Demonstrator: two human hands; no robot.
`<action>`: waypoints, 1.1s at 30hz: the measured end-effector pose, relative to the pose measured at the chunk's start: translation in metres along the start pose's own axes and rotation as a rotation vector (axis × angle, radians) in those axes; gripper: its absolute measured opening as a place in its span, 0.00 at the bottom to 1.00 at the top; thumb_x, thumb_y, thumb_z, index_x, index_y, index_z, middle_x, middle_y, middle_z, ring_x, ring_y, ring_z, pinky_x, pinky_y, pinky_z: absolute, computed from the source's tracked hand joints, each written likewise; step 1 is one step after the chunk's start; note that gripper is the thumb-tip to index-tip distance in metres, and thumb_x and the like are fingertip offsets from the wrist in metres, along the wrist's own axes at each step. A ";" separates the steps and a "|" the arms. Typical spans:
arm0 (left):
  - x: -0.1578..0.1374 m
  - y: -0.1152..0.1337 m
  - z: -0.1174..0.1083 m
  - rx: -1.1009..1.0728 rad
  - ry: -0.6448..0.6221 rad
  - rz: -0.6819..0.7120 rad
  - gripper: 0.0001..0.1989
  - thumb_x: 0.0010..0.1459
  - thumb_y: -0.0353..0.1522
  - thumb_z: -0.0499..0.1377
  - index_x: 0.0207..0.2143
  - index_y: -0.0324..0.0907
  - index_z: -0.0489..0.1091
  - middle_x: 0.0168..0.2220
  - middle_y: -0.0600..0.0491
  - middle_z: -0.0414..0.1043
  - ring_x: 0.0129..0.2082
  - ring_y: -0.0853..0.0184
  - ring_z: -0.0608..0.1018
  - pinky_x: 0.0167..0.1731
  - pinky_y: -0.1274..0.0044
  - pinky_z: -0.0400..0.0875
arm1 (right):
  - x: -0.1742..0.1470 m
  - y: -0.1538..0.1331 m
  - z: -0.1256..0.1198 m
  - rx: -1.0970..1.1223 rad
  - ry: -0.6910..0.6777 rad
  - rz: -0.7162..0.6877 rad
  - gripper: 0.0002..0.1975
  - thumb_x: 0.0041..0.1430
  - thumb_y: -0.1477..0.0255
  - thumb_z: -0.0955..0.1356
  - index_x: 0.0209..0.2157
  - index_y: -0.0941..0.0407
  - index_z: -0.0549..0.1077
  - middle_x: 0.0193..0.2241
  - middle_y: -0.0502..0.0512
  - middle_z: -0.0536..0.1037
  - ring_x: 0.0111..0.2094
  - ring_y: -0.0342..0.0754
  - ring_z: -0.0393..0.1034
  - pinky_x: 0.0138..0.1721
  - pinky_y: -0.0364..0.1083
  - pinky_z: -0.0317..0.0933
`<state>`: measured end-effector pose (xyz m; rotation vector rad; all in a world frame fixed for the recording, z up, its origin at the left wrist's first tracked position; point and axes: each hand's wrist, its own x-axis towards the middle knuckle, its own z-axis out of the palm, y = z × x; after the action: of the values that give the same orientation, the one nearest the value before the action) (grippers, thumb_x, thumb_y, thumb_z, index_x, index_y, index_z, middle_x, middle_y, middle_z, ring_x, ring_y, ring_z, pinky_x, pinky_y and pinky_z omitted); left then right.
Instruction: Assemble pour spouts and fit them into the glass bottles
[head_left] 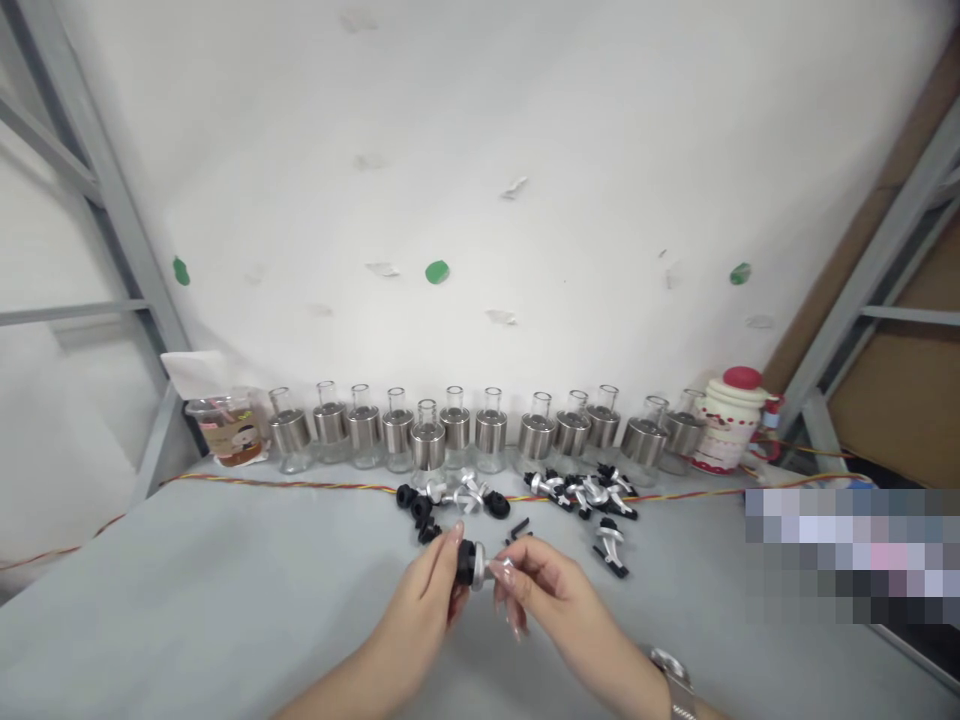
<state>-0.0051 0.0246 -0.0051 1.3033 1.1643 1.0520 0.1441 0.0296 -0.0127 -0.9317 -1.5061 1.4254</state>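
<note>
Over the grey table, both hands hold a black and silver bottle pourer (478, 566). Its ribbed black end sits in the fingers of my left hand (431, 590). At the silver stem end, the thumb and index finger of my right hand (544, 585) are pinched, partly covering the tip. Just beyond the hands lies a pile of black stoppers (421, 508) and loose silver spout pieces (469, 490). To the right is a cluster of pourers with black levers (585, 492), with a single pourer (611, 545) nearer to me. Small black lever pieces (517, 530) lie close to my right hand.
Several glass bottles with steel sleeves (428, 440) line the wall. A drink cup (232, 430) stands at the left end, a cream bottle with a red lid (727, 420) at the right. A twisted red and yellow wire (315, 485) crosses the table (187, 590).
</note>
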 end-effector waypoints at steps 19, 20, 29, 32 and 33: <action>-0.020 -0.048 0.008 0.171 0.203 0.199 0.22 0.43 0.44 0.58 0.40 0.45 0.67 0.46 0.45 0.68 0.48 0.55 0.67 0.46 0.71 0.61 | -0.021 0.002 0.007 -0.691 0.061 -0.415 0.09 0.58 0.76 0.55 0.27 0.54 0.61 0.25 0.51 0.66 0.28 0.45 0.61 0.29 0.41 0.55; -0.021 -0.049 0.009 0.181 0.221 0.217 0.21 0.44 0.44 0.57 0.41 0.45 0.67 0.47 0.45 0.67 0.49 0.55 0.66 0.47 0.71 0.60 | -0.021 0.002 0.007 -0.689 0.059 -0.420 0.09 0.58 0.76 0.55 0.27 0.54 0.61 0.25 0.51 0.66 0.28 0.44 0.61 0.29 0.41 0.56; -0.013 -0.032 -0.001 0.215 0.041 0.228 0.14 0.56 0.43 0.47 0.26 0.45 0.64 0.21 0.54 0.64 0.21 0.66 0.66 0.24 0.77 0.62 | -0.022 0.002 0.014 -0.488 0.063 -0.227 0.16 0.60 0.66 0.57 0.20 0.56 0.60 0.19 0.48 0.63 0.22 0.41 0.60 0.25 0.39 0.54; -0.005 -0.025 -0.002 0.281 0.016 0.280 0.16 0.59 0.41 0.42 0.24 0.44 0.59 0.19 0.58 0.56 0.20 0.70 0.61 0.22 0.79 0.57 | -0.016 0.007 0.015 -0.325 0.043 -0.083 0.18 0.59 0.61 0.56 0.20 0.56 0.59 0.14 0.45 0.59 0.17 0.39 0.57 0.20 0.39 0.52; -0.002 -0.022 -0.002 0.285 0.018 0.282 0.16 0.60 0.41 0.41 0.24 0.44 0.58 0.19 0.58 0.55 0.20 0.71 0.61 0.22 0.79 0.56 | -0.012 0.008 0.014 -0.275 0.033 -0.062 0.18 0.59 0.60 0.56 0.20 0.56 0.59 0.13 0.44 0.59 0.15 0.39 0.56 0.19 0.38 0.52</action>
<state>-0.0086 0.0226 -0.0274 1.7239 1.1985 1.1291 0.1355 0.0139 -0.0214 -1.0571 -1.7194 1.1718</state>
